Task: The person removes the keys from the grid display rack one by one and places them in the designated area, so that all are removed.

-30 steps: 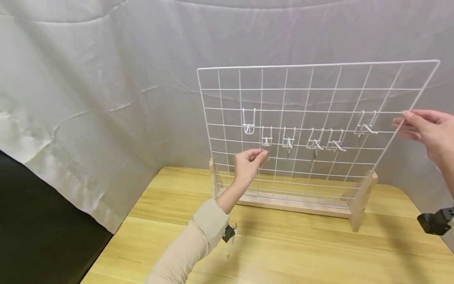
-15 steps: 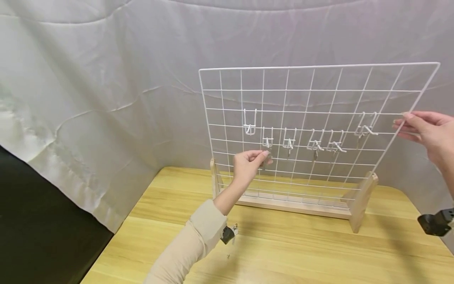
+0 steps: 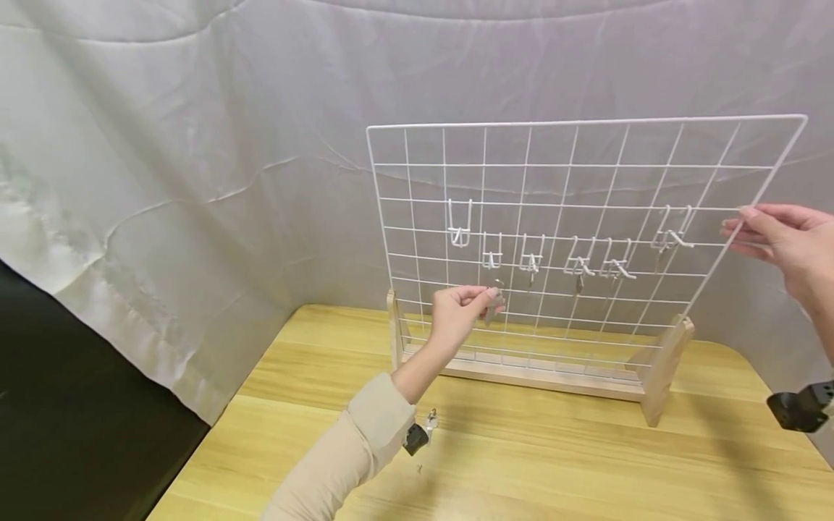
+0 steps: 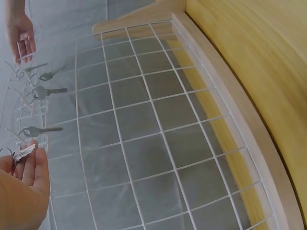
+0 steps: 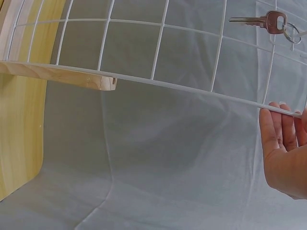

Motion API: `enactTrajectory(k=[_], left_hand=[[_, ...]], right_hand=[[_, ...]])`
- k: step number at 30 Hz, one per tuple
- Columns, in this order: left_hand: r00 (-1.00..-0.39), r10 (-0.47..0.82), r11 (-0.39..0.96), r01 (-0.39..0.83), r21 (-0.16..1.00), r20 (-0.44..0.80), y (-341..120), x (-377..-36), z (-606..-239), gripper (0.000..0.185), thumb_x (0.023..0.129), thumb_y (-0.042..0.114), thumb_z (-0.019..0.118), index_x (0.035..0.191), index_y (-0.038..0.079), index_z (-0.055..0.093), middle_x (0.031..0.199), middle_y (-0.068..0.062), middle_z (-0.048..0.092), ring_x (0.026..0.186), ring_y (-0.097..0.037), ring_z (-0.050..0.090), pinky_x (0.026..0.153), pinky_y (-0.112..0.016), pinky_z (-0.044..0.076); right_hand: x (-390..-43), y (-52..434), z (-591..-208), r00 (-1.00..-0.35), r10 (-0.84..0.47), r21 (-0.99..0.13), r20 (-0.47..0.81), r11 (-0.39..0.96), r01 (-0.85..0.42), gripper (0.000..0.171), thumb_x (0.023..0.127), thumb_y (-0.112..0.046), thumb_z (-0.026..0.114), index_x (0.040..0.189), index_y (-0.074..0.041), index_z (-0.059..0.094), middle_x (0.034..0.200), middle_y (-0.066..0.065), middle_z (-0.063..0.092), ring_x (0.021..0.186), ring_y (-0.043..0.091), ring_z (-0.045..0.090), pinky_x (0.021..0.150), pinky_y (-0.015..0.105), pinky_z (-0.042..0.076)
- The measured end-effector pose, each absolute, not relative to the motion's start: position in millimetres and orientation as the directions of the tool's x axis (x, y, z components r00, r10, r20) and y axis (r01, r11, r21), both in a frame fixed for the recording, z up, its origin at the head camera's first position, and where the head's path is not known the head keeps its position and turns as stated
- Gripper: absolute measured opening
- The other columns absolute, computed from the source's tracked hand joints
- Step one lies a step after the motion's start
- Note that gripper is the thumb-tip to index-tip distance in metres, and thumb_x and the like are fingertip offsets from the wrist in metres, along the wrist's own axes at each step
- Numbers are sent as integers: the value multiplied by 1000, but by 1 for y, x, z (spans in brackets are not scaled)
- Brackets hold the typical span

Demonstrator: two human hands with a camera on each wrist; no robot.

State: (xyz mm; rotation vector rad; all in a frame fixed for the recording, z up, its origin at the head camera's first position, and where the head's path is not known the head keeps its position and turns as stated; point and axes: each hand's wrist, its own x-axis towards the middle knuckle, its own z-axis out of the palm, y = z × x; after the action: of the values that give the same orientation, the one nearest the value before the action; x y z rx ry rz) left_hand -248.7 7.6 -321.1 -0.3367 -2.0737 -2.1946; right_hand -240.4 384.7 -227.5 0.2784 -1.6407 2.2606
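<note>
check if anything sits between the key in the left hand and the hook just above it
Nothing visible does: the left hand pinches the key in front of the grid, its ring just below the hook.

The grid is white, a pattern of crossed lines making open squares, and the hooks are white too. The keys are silver-grey. The table is honey yellow with streaky grain; the stand is paler, creamy wood. The curtain is plain grey, the sleeve solid beige, the wrist cameras black.
</note>
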Motion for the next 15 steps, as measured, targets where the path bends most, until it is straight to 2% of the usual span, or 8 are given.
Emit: enactTrajectory(k=[5, 10, 15], left_hand=[[-973, 102, -69, 203, 977, 209, 4, -241, -322, 21, 85, 6, 64, 98, -11, 65, 95, -27, 67, 85, -39, 67, 71, -27, 59], [-978, 92, -16, 188, 982, 189, 0, -222, -319, 19, 86, 5, 63, 95, -12, 65, 92, -27, 67, 84, -37, 68, 73, -27, 59], [-982, 88, -3, 169, 986, 169, 1, -224, -346, 20, 84, 7, 65, 93, -11, 66, 90, -26, 68, 81, -38, 68, 70, -28, 59]], right_hand=[[-241, 386, -228, -927, 148, -893, 344, -255, -372, 13, 87, -3, 59, 80, -8, 70, 66, 2, 72, 60, 10, 69, 52, 18, 56], [-242, 387, -228, -935, 137, -894, 327, -276, -353, 14, 87, -3, 59, 81, -8, 70, 67, 3, 72, 60, 11, 69, 53, 19, 56], [-241, 387, -227, -939, 128, -895, 318, -287, -342, 19, 89, -1, 55, 81, -8, 70, 67, 3, 72, 60, 11, 69, 53, 19, 56]])
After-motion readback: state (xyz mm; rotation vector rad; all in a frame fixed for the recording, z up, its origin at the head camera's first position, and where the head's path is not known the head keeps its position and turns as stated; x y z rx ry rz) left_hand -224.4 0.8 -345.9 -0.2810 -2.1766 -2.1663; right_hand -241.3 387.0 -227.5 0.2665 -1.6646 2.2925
